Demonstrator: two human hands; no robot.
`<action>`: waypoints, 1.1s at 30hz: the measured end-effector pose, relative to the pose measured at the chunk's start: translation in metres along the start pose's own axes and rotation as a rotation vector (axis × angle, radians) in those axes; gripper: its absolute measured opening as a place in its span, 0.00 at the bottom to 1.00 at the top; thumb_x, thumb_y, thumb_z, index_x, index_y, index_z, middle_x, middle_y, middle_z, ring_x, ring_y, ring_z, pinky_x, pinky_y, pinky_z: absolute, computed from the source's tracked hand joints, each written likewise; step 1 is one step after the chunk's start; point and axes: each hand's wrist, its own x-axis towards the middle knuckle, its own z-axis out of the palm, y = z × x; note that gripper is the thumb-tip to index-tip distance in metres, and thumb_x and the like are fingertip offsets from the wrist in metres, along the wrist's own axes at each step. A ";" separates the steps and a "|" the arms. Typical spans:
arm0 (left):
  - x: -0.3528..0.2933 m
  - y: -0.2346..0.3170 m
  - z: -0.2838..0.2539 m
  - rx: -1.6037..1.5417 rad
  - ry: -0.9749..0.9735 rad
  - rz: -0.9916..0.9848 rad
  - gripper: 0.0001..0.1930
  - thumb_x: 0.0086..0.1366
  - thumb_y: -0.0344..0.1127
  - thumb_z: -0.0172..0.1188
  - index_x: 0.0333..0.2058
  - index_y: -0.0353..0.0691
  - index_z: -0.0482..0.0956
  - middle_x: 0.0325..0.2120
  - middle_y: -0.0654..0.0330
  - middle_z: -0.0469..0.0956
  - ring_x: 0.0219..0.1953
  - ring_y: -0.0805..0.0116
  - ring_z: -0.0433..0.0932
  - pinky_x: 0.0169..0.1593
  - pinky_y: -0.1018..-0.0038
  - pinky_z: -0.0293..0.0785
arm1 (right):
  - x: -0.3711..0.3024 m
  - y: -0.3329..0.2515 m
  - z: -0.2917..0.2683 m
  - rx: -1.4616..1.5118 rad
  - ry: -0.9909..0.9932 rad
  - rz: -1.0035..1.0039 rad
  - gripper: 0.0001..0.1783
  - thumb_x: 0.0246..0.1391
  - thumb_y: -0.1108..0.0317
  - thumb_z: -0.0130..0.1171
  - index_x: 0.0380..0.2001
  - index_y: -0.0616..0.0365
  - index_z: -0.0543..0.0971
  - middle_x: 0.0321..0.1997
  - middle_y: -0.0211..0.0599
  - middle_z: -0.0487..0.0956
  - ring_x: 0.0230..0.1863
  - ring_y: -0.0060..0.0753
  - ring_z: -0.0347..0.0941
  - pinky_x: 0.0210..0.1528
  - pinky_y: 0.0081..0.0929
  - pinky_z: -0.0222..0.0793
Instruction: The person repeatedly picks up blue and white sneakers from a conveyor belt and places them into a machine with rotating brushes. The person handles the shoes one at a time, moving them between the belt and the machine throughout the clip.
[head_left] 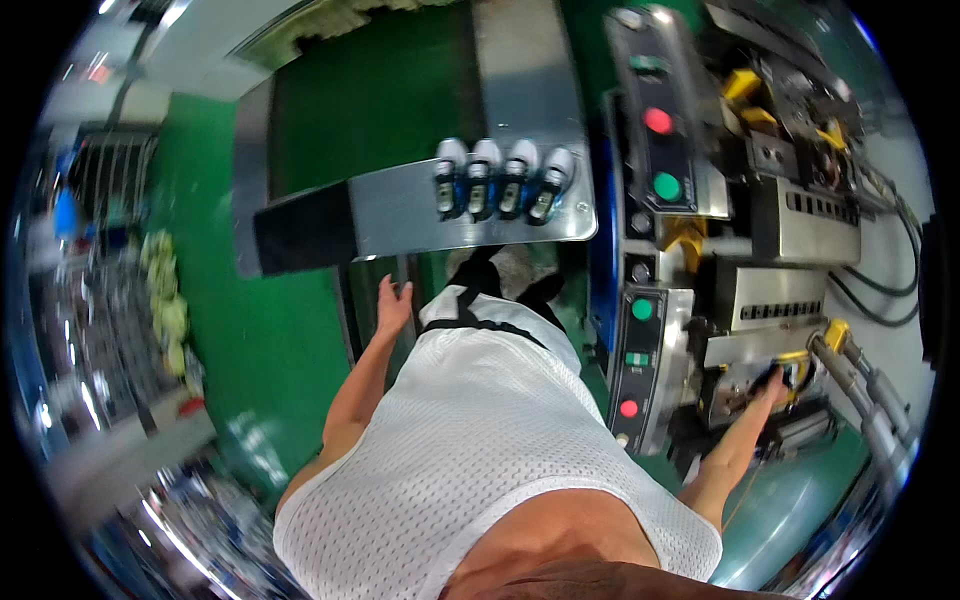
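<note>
My left hand (395, 303) hangs by my side with its fingers apart and nothing in it, just below the near edge of a metal shelf (400, 215). On the right end of that shelf stand several shoe-shaped pieces (515, 180) in a row, with white rounded ends and dark and blue lower parts. My right arm stretches out to the right, and my right hand (772, 388) is at the lower station of a machine (770, 300). Its fingers appear closed at a small dark thing beside a yellow part; blur hides what it is.
Control panels (650, 350) with red and green buttons line the machine's near side. Grey cylindrical rods (850, 375) angle past my right hand. Black cables (885, 290) loop behind. To the left, a rack with yellowish pieces (165, 300) stands beside the green floor (230, 330).
</note>
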 end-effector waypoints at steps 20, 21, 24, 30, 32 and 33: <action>0.221 0.050 0.012 -0.481 -0.215 0.135 0.25 0.68 0.37 0.55 0.60 0.33 0.63 0.44 0.53 0.76 0.37 0.68 0.78 0.39 0.72 0.76 | -0.505 -0.237 0.057 -0.028 -0.676 -0.054 0.19 0.50 0.68 0.67 0.43 0.67 0.79 0.37 0.33 0.80 0.32 0.23 0.74 0.35 0.26 0.73; 0.230 0.046 0.003 -0.439 -0.223 0.133 0.25 0.68 0.37 0.55 0.60 0.33 0.63 0.44 0.54 0.76 0.37 0.69 0.78 0.39 0.73 0.76 | -0.566 -0.268 0.102 0.077 -0.844 -0.039 0.20 0.49 0.68 0.67 0.45 0.67 0.78 0.37 0.33 0.80 0.33 0.24 0.75 0.37 0.27 0.74; 0.246 0.037 -0.018 -0.459 -0.270 0.161 0.24 0.70 0.38 0.54 0.60 0.34 0.64 0.46 0.54 0.75 0.40 0.69 0.78 0.40 0.74 0.78 | -0.661 -0.257 0.223 0.033 -1.355 -0.191 0.34 0.50 0.67 0.67 0.57 0.65 0.65 0.53 0.40 0.74 0.52 0.30 0.71 0.58 0.29 0.65; 0.283 0.051 -0.049 -0.645 -0.398 0.070 0.23 0.72 0.41 0.52 0.60 0.35 0.64 0.51 0.53 0.73 0.45 0.68 0.77 0.42 0.72 0.78 | -0.812 -0.231 0.392 -0.152 -1.472 -0.569 0.37 0.46 0.65 0.66 0.55 0.67 0.61 0.44 0.63 0.76 0.47 0.59 0.74 0.51 0.42 0.70; 0.285 0.063 -0.049 -0.744 -0.423 -0.025 0.25 0.71 0.44 0.52 0.60 0.35 0.64 0.52 0.53 0.72 0.46 0.67 0.76 0.44 0.70 0.77 | -0.828 -0.188 0.429 -0.007 -1.218 -0.795 0.36 0.45 0.67 0.64 0.55 0.68 0.60 0.49 0.67 0.72 0.52 0.64 0.70 0.54 0.47 0.67; 0.283 0.074 -0.045 -0.766 -0.452 -0.069 0.27 0.71 0.45 0.52 0.60 0.34 0.63 0.51 0.53 0.73 0.46 0.67 0.76 0.44 0.71 0.76 | -0.828 -0.170 0.436 -0.037 -1.157 -0.791 0.36 0.45 0.67 0.64 0.55 0.68 0.60 0.50 0.67 0.71 0.53 0.65 0.69 0.54 0.48 0.66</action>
